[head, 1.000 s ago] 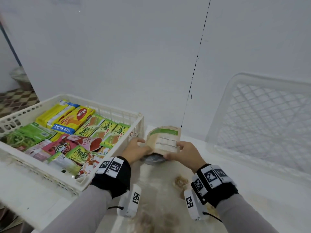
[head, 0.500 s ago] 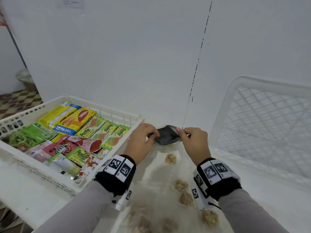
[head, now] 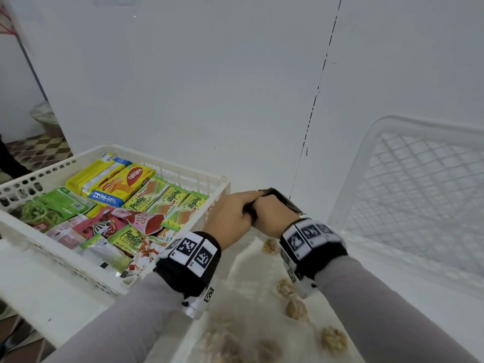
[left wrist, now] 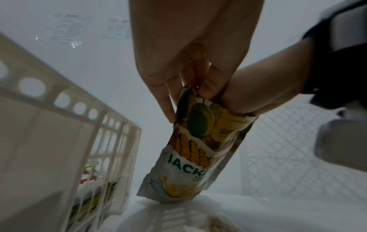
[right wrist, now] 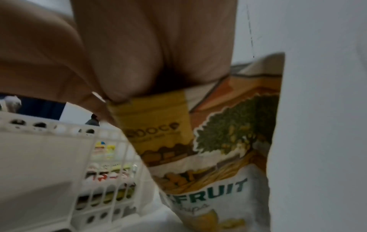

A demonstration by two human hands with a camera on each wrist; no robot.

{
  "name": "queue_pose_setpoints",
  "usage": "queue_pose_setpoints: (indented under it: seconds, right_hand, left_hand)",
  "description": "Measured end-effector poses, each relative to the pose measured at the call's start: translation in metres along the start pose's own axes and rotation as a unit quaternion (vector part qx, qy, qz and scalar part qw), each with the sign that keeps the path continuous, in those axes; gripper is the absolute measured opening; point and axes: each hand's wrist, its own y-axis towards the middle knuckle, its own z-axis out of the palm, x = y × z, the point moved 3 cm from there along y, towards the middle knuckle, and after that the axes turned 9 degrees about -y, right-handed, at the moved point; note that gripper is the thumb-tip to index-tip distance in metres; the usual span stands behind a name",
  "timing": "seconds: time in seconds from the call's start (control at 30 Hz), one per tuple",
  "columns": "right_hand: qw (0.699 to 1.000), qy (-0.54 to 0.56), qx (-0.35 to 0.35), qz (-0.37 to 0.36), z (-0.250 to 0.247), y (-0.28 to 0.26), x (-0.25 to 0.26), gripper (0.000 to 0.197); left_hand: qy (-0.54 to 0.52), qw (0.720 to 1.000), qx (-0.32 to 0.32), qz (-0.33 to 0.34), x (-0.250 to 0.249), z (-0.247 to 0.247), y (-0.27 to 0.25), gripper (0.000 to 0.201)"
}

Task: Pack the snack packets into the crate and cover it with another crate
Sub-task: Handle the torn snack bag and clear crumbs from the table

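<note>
Two hands meet in the head view just right of the packed crate [head: 167, 163], the left hand [head: 230, 218] and right hand [head: 272, 218] pressed together with fingers curled over the top of a dark-looking pouch [head: 281, 201]. From above only the pouch's top edge and a dark strip show past the knuckles. The packed crate sits on the white desk [head: 34, 279], full of snack packets [head: 146, 203] in yellow, green and pink. Well to the right of that crate a second, white lattice crate [head: 419, 184] stands tilted against the wall. Between the forearms, nearer than the packed crate, lies a clear bag of brown lumps [head: 296, 307].

The left wrist view shows what the head view hides: the pouch's printed face, a jackfruit chips pouch [left wrist: 190, 150] with "JACK" in green letters, hanging upright, its bottom end touching or just above the desk. The left hand's fingers [left wrist: 168, 100] pinch its top edge, and the right hand [left wrist: 264, 92] grips the same edge beside them. The packed crate's wall [left wrist: 65, 125] stands just left of the pouch, the lattice crate [left wrist: 288, 157] behind on the right.

The right wrist view, blurred, gives the rest of the print: "FRUIT" and a green tree on the pouch [right wrist: 218, 149]. The right hand's fingers [right wrist: 129, 70] clamp its top, and the packed crate [right wrist: 59, 157] lies left of it.
</note>
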Motion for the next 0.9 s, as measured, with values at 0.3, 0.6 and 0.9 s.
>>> queue_pose_setpoints:
  seconds: [0.3, 0.6, 0.9]
  right_hand:
    - [0.862, -0.426, 0.266, 0.069, 0.058, 0.015, 0.032, 0.018]
    - [0.998, 0.035, -0.039, -0.023, 0.027, -0.028, 0.009, 0.022]
    - [0.759, 0.594, -0.237, 0.120, 0.052, -0.120, -0.031, 0.022]
  left_hand:
    - [0.004, 1.000, 0.026, 0.008, 0.007, 0.001, -0.011, 0.070]
    - [0.046, 0.999, -0.009, -0.028, 0.015, -0.009, -0.018, 0.051]
    - [0.325, 0.930, 0.079, -0.151, 0.029, -0.009, -0.039, 0.022]
